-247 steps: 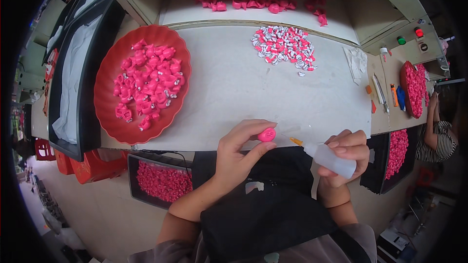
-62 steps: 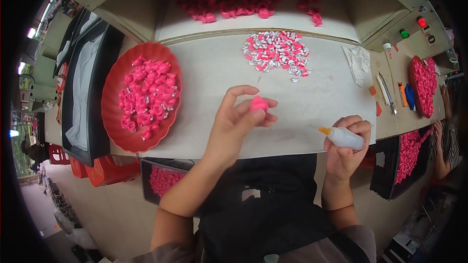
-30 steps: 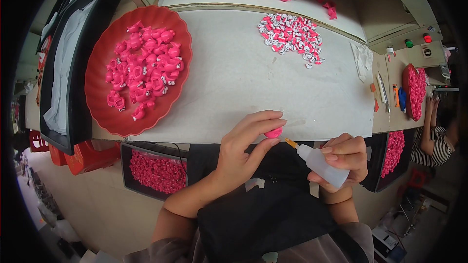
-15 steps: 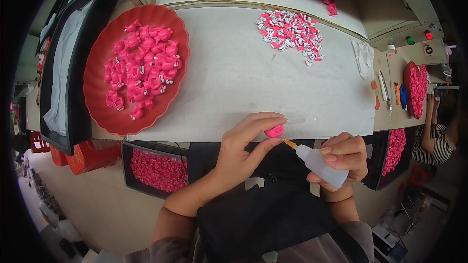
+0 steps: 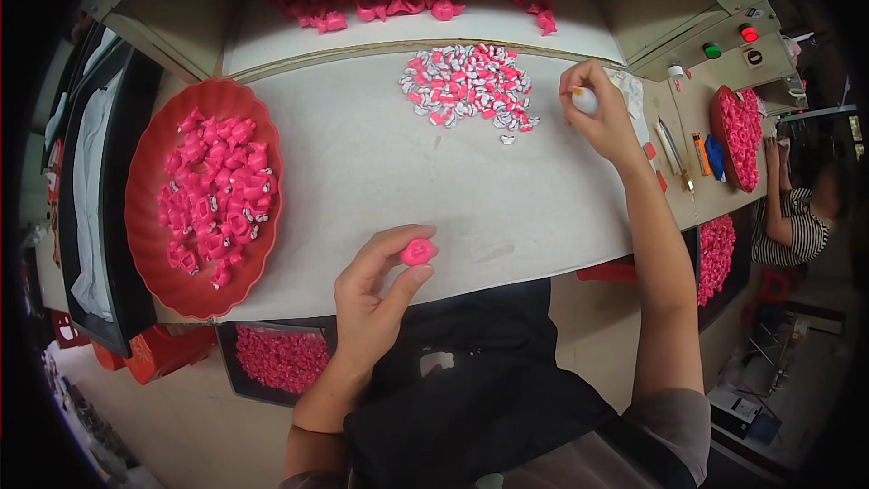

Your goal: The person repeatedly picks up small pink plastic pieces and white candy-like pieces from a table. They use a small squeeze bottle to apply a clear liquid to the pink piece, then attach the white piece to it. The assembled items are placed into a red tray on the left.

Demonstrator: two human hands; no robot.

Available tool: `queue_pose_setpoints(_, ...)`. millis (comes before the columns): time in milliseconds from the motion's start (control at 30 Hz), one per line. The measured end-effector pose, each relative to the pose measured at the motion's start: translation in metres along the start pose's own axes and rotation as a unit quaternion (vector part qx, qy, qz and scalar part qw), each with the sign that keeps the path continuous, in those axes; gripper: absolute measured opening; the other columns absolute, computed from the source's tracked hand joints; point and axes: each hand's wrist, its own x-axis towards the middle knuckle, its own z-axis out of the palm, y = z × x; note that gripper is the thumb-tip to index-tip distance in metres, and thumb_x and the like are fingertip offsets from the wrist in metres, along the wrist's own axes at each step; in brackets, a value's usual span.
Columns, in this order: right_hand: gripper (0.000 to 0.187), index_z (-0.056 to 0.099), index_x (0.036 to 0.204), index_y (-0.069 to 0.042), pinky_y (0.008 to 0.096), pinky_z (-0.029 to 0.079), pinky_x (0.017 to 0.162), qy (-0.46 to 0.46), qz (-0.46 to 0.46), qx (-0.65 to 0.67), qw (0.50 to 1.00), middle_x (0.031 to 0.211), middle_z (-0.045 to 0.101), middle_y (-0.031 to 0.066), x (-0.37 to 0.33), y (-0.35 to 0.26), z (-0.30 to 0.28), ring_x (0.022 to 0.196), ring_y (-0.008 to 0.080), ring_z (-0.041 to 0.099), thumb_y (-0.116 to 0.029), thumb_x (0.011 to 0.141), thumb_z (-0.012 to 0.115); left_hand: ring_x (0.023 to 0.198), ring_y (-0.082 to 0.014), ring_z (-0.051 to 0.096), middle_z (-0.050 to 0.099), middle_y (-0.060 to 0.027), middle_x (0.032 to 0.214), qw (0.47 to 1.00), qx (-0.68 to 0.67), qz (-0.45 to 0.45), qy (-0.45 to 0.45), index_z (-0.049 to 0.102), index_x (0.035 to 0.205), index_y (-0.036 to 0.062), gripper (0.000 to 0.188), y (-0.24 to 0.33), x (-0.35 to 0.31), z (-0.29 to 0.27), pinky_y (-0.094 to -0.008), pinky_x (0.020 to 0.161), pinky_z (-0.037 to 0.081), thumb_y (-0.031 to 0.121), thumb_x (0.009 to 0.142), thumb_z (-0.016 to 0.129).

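Observation:
Between the thumb and fingers of my left hand [image 5: 369, 285] is a small rounded pink plastic part [image 5: 417, 253], held above the near edge of the white-covered table [image 5: 362, 163]. My right hand [image 5: 602, 118] is stretched out to the far right of the table. Its fingers are closed around a whitish squeeze bottle [image 5: 585, 100], mostly hidden by the hand. Just left of it lies a pile of small white-and-pink pieces [image 5: 471, 86]. A red scalloped tray [image 5: 149, 244] on the left holds many pink plastic parts [image 5: 217, 181].
A raised shelf [image 5: 579, 32] at the back carries more pink parts. Tools and an orange tube [image 5: 701, 154] lie right, beside a crumpled white cloth [image 5: 629, 91]. Bins of pink parts [image 5: 281, 358] stand below the table. A person in a striped top [image 5: 797, 226] works far right.
My right hand has carried the squeeze bottle away from the pink part, out to the far right of the table. My left hand still holds the part. The whole view has shifted.

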Motion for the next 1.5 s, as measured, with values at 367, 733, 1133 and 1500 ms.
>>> queue_pose_setpoints(367,0.02,0.058,0.087,-0.002,0.0274,0.045,0.068,-0.067,-0.114,-0.181,0.974,0.084,0.057,0.0066,0.026,0.012,0.007,0.078,0.0185,0.057,0.002,0.069,0.063,0.095,-0.0153,0.055,0.057,-0.0098,0.105,1.0,0.018,-0.009,-0.013,0.056,0.106,-0.0021,0.027,-0.004,0.003,0.005,-0.0273,0.086,0.043,-0.002,0.079,0.057)
queue_pose_setpoints(733,0.011,0.062,0.082,0.002,0.0252,0.047,0.061,-0.018,0.02,0.327,0.945,0.088,0.056,0.0125,-0.089,-0.093,0.068,0.07,0.0165,0.055,0.005,0.072,0.064,0.089,-0.0154,0.058,0.061,-0.0083,0.099,0.998,0.006,-0.015,-0.06,0.058,0.104,-0.0008,0.026,0.005,-0.014,0.014,-0.0281,0.084,0.044,0.005,0.079,0.062)
queue_pose_setpoints(1133,0.016,0.066,0.083,-0.003,0.0255,0.043,0.071,-0.123,-0.02,0.309,0.943,0.091,0.053,0.0079,-0.101,-0.098,0.089,0.081,0.0145,0.053,0.002,0.068,0.069,0.085,-0.0119,0.058,0.062,-0.007,0.094,0.991,-0.05,-0.03,-0.122,0.059,0.103,-0.002,0.026,0.004,-0.024,0.007,-0.0247,0.077,0.045,0.006,0.079,0.064)
queue_pose_setpoints(1500,0.033,0.065,0.09,-0.004,0.0256,0.049,0.059,-0.071,-0.232,0.066,0.968,0.092,0.056,0.0093,-0.107,-0.099,0.089,0.075,0.0177,0.058,-0.007,0.06,0.078,0.093,-0.0127,0.058,0.061,-0.0093,0.097,0.948,-0.236,-0.168,-0.134,0.057,0.105,-0.0044,0.025,0.01,-0.025,0.01,-0.0242,0.083,0.046,0.007,0.083,0.058)
